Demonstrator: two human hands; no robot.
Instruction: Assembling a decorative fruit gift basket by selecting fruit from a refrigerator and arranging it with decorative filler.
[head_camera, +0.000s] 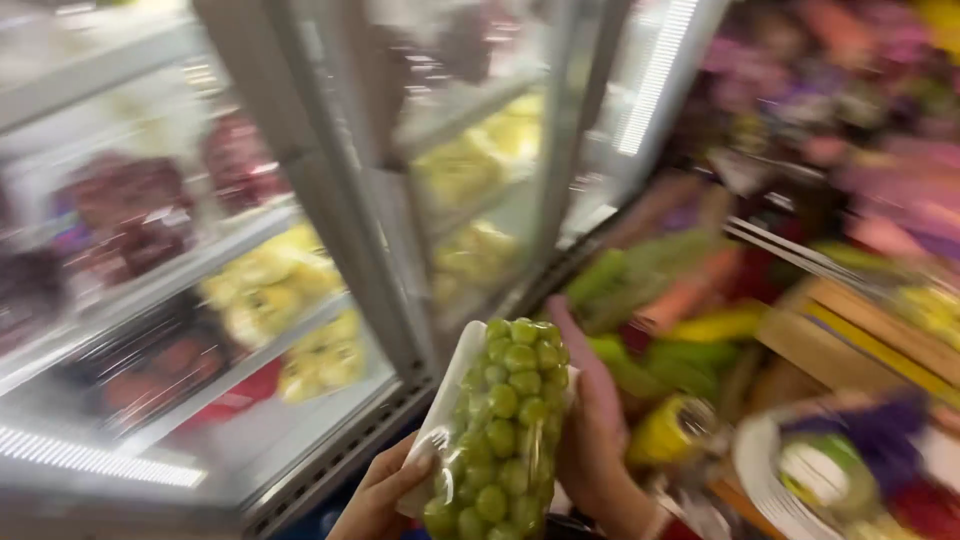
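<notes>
We hold a clear-wrapped tray of green grapes (503, 425) at the lower centre of the frame, upright on its long axis and tilted slightly toward the left. Our left hand (380, 495) grips the pack's lower left edge, thumb laid over the white tray rim. Our right hand (590, 420) lies flat along the pack's right side, fingers extended upward and pressed against it, so both hands are closed on the pack between them.

The frame is heavily motion-blurred. A glass-door chiller (300, 250) fills the left and upper centre; its shelves carry dark red packs at upper left and yellow-green packs at mid left and centre, too smeared to name. At right, a blurred produce display (700, 300) shows green, orange and yellow shapes, and wooden crates (850, 335) sit at the right edge.

Judgement: the step in hand is the carry, with the pack off any shelf and held in the air in front of the chiller. The next move calls for a steady two-handed hold with the pack kept upright, since the film wrap looks thin and the grapes would bruise under pressure.
</notes>
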